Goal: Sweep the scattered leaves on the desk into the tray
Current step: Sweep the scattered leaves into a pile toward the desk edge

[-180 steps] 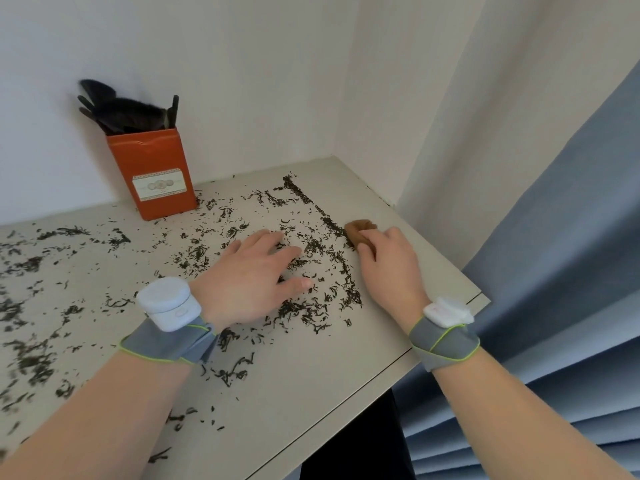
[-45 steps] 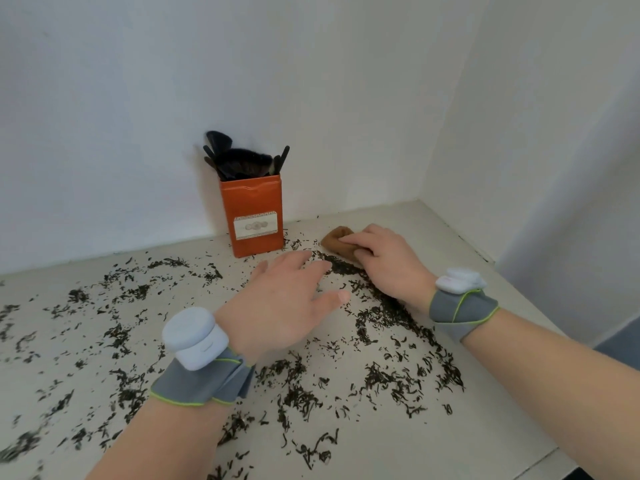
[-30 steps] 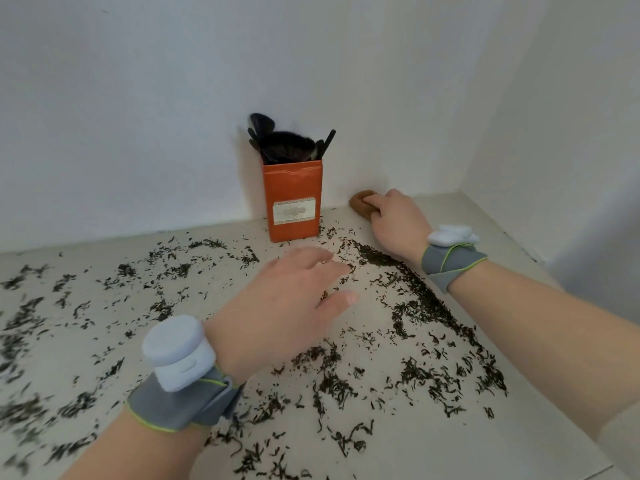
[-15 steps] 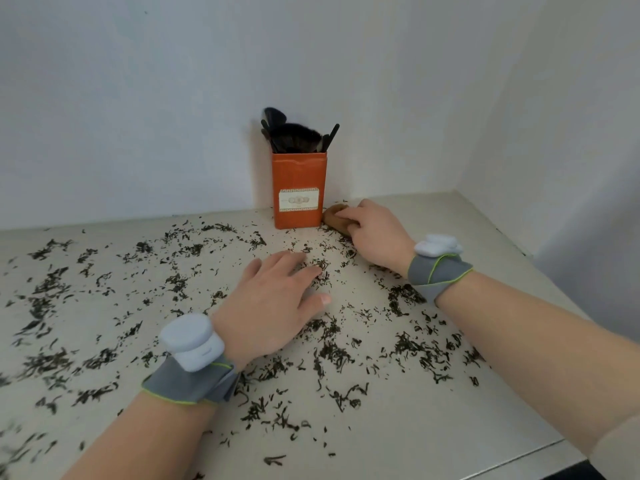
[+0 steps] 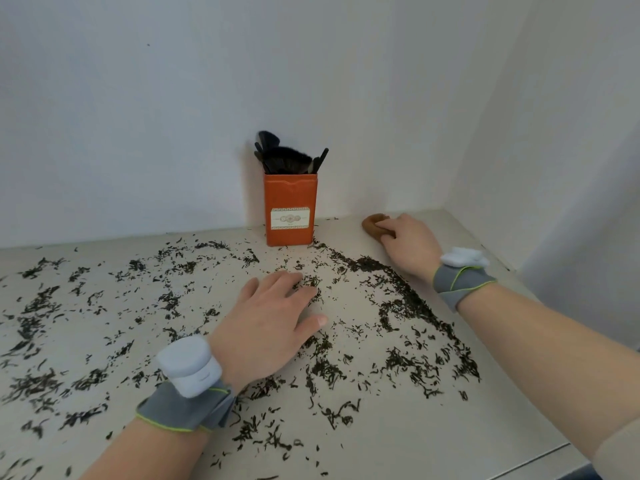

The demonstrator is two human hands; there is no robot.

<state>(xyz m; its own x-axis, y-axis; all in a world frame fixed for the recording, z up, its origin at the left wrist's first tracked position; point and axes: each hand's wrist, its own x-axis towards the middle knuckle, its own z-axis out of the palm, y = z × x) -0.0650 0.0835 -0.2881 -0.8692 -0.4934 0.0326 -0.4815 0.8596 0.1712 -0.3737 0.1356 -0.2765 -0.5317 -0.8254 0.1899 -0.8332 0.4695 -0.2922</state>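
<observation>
The pale desk (image 5: 433, 441) fills the lower view and runs into a corner of two white walls, which hems the work in at the back and on the right. Dark dried leaves (image 5: 401, 363) lie all over it, thin on the left and thicker in a curved band from the box's foot toward the near right edge, which looks like a line raked up by sweeping. The tray is not in view, so I cannot tell where the leaves are meant to end up. An orange box (image 5: 290, 209) of black brushes (image 5: 287, 157) stands upright against the back wall, an obstacle with leaves lodged at its base. The left hand (image 5: 266, 327) lies palm down among the leaves, fingers straight and a little spread, holding nothing, probably to brace the body or fence the pile. The right hand (image 5: 408, 242) reaches to the far corner, beyond the band, its fingers curled over a small brown piece (image 5: 372, 226) pressed to the desk, likely the sweeping tool set at the start of a stroke back toward the body. Grey wristbands (image 5: 460, 278) with white units sit on both wrists
</observation>
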